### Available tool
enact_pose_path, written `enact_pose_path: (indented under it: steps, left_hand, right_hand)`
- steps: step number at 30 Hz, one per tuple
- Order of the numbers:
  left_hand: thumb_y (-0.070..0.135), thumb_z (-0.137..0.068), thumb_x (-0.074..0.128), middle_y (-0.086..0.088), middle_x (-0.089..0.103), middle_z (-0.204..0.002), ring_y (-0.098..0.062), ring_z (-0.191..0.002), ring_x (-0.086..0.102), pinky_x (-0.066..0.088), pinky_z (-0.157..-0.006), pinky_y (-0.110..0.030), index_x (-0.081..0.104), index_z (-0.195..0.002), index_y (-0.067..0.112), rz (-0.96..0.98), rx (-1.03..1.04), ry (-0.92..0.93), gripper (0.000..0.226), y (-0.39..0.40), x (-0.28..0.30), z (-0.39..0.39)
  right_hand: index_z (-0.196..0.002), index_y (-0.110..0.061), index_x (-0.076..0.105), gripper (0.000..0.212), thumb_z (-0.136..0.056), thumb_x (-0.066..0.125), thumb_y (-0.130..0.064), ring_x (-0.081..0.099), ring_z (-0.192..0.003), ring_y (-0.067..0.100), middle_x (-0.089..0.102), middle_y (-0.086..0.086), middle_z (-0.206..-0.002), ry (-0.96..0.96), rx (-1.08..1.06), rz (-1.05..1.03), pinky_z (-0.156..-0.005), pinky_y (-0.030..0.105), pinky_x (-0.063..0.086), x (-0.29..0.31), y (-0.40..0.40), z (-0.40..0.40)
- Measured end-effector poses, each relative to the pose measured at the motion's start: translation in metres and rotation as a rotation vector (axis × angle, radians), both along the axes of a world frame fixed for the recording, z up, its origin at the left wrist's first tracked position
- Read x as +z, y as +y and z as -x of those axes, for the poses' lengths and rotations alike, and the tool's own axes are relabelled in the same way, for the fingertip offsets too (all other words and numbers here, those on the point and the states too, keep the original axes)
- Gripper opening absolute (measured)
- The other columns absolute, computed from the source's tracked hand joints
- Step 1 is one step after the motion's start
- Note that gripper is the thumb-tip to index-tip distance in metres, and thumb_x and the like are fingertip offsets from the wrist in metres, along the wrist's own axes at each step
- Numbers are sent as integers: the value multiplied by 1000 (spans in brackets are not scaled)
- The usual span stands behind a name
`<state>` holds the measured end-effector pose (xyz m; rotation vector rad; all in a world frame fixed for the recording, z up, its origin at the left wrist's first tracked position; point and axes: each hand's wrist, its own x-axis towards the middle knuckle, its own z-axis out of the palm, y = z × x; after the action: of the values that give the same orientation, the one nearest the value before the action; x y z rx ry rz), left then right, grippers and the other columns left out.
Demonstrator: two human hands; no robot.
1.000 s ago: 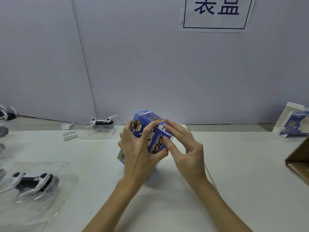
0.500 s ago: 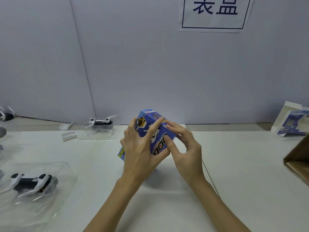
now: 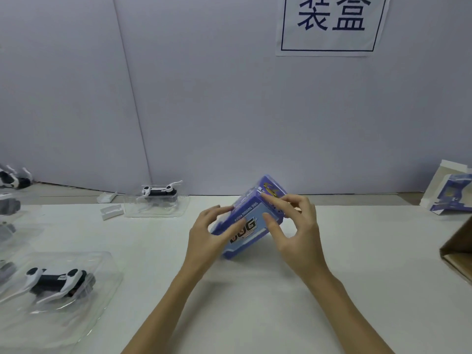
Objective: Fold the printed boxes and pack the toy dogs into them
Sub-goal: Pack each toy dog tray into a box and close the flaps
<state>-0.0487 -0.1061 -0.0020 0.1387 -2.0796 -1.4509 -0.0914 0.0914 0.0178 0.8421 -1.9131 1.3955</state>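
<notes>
Printed box (image 3: 249,221), blue with "DOG" lettering, is being held tilted above the middle of the white desk (image 3: 357,264), its lower corner near the desk surface. The left hand (image 3: 207,238) is gripping the box's left side, thumb on the lettered face and fingers curled over the far edge. The right hand (image 3: 296,228) is pinching the upper right end, thumb on the lettered face and fingers over the top. A toy dog (image 3: 57,281) is lying in a clear blister tray (image 3: 102,277) at near left; a second toy dog (image 3: 159,191) is sitting in another tray at the desk's back edge. A flat box blank (image 3: 449,192) is leaning at far right.
</notes>
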Motion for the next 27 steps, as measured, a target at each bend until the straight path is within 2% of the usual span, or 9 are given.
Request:
enact_pose_path:
  steps: [3,7,10,12,15,19,21,24,27]
  left_hand:
    - [59,-69,88,15,76,-113,-9,-112,70,61,-77,-24,78,-106,41,-212,-76,-32,41,-10,-1,0]
    - [51,-67,88,8,79,-105,-11,-102,74,58,-71,-19,78,-106,28,-301,-42,-38,47,-20,-3,1]
    - [48,-66,90,7,78,-108,-12,-100,75,59,-69,-20,72,-116,26,-335,-27,-15,58,-27,-3,-1]
    - [46,-67,95,7,78,-110,-12,-100,75,60,-69,-21,68,-121,26,-337,-17,20,64,-30,-1,-2]
    - [47,-69,88,13,76,-110,-9,-104,74,61,-68,-21,64,-122,30,-307,19,81,60,-31,2,-4]
    - [64,-69,86,16,73,-115,-6,-110,71,59,-68,-20,64,-119,36,-350,18,158,62,-32,8,-5]
    - [68,-64,84,11,72,-119,-10,-110,71,59,-70,-21,64,-120,37,-372,-13,162,67,-31,9,-4]
    - [71,-65,82,3,74,-119,-20,-107,74,62,-80,-36,63,-122,36,-408,-53,126,70,-27,8,-5]
    - [63,-74,82,-1,79,-111,-22,-97,77,62,-75,-38,62,-125,34,-497,-110,78,62,-24,7,-5]
  right_hand:
    - [-141,-38,59,49,-94,71,-35,43,-128,15,47,-3,-138,34,-8,-151,-106,42,48,0,-3,-6]
    - [-158,-38,33,75,-92,66,-31,13,-157,13,17,-15,-169,-5,154,-382,-124,30,17,0,-3,-8]
    - [-163,-39,17,89,-94,68,-18,4,-159,11,5,-17,-172,16,173,-483,-123,35,19,-5,-6,-6]
    - [-163,-36,21,86,-96,72,-19,15,-157,13,14,-12,-171,91,78,-496,-121,37,31,-7,-8,-2]
    - [-157,-28,40,76,-91,76,-37,42,-140,20,42,1,-157,202,-61,-389,-109,39,45,-7,-7,2]
    - [-149,-25,51,75,-85,78,-51,48,-136,17,47,0,-151,154,-91,-237,-111,35,37,-7,-4,5]
    - [-147,-24,51,72,-85,78,-51,48,-138,7,48,-5,-154,38,13,-131,-112,24,35,-7,-4,5]
    - [-136,-31,51,52,-91,75,-41,60,-122,1,65,-17,-128,-246,195,76,-90,15,54,-8,-6,2]
    - [-122,-30,57,44,-84,72,-47,68,-107,10,70,-17,-109,-484,197,295,-78,21,58,-15,-9,5]
